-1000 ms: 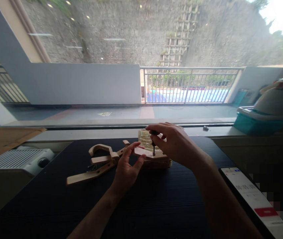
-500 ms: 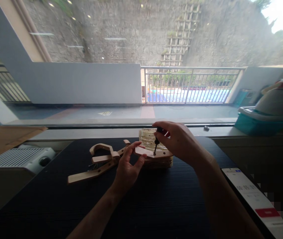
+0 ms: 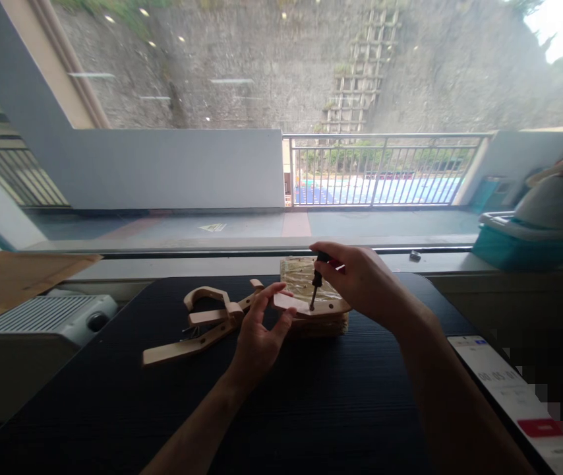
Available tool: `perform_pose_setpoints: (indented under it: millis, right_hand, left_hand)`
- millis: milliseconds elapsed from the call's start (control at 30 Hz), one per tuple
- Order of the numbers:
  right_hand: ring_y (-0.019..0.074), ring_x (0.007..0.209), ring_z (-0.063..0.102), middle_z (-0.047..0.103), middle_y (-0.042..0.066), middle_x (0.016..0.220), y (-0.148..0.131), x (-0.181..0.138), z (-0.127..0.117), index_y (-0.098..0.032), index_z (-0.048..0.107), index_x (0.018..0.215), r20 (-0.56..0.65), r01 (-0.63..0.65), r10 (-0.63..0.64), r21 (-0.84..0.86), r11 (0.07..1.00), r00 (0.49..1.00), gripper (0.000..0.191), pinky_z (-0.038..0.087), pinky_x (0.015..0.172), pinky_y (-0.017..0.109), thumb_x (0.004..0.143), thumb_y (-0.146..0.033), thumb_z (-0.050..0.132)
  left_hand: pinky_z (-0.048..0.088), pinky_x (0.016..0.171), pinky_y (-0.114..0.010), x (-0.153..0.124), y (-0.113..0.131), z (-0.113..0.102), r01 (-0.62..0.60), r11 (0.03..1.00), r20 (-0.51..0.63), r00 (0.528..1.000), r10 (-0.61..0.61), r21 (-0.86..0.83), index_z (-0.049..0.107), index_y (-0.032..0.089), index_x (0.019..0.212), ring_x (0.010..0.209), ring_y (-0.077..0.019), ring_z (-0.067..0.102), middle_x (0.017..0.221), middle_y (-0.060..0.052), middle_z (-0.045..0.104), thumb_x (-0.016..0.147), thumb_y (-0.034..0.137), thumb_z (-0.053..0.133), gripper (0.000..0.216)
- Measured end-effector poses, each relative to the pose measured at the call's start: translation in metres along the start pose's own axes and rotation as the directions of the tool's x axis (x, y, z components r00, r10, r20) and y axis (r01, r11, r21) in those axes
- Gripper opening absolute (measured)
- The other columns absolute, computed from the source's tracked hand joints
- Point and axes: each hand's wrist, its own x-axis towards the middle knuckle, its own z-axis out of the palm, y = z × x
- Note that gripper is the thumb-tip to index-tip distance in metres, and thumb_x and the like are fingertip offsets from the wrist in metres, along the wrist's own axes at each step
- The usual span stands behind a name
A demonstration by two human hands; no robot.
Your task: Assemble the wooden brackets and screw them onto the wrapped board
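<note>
Right hand (image 3: 365, 284) grips screwdriver (image 3: 315, 287); left fingers (image 3: 267, 305) open, steadying wooden piece (image 3: 311, 307) beside phone (image 3: 519, 396).

Daylight floods through the window (image 3: 281, 132); sky glare top right; edges bowed; foreground dim.

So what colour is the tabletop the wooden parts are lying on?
Black with fine ribbed lines, the long tabletop, clearest in the head view.

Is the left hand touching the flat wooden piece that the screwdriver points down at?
Touching. In the head view, the left hand has its fingers and thumb laid against the near left end of the wooden piece, with no gap visible.
</note>
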Motion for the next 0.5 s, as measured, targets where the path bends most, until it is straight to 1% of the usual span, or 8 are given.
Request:
perform_pose_setpoints:
  millis: [100,300,367,500]
  right_hand:
    - [0.0191,0.079,0.064,0.07,0.008,0.093,-0.003,-0.001,-0.001,-0.017,0.06,0.118,0.0,-0.021,0.021,-0.033,0.999,1.0,0.034,0.044,0.065,0.027,0.086,-0.024,0.049]
    - [0.0157,0.082,0.062,0.069,0.004,0.1,-0.017,-0.005,-0.003,-0.022,0.058,0.121,0.1,0.061,-0.062,0.013,0.998,0.993,0.037,0.043,0.067,0.024,0.085,-0.019,0.048]
    - [0.0149,0.081,0.062,0.069,0.003,0.099,-0.017,-0.005,-0.003,-0.023,0.058,0.121,0.098,0.066,-0.068,0.022,0.998,0.993,0.037,0.043,0.066,0.024,0.085,-0.019,0.048]
    - [0.0141,0.073,0.062,0.07,0.003,0.089,-0.008,-0.003,-0.001,-0.021,0.06,0.118,0.051,0.041,-0.042,0.026,0.999,0.998,0.034,0.043,0.061,0.023,0.085,-0.023,0.051]
  left_hand:
    - [0.04,0.097,-0.035,0.0,0.0,0.0,0.005,1.0,-0.005,1.0,-0.005,0.003,0.051,0.023,0.118,0.105,-0.019,0.057,0.109,-0.005,0.064,0.08,0.026,0.059,0.039]
    - [0.041,0.096,-0.034,0.0,0.001,0.0,0.018,1.0,-0.002,1.0,-0.018,-0.01,0.051,0.023,0.117,0.105,-0.0189,0.057,0.11,-0.005,0.062,0.08,0.026,0.06,0.039]
    - [0.041,0.096,-0.034,0.0,0.001,0.0,0.017,1.0,0.0,1.0,-0.017,-0.014,0.051,0.023,0.118,0.105,-0.0188,0.057,0.111,-0.004,0.062,0.08,0.026,0.06,0.039]
    - [0.039,0.098,-0.035,0.0,0.0,-0.001,0.013,1.0,0.005,1.0,-0.013,-0.012,0.05,0.024,0.118,0.105,-0.0185,0.056,0.109,-0.004,0.063,0.08,0.026,0.059,0.039]
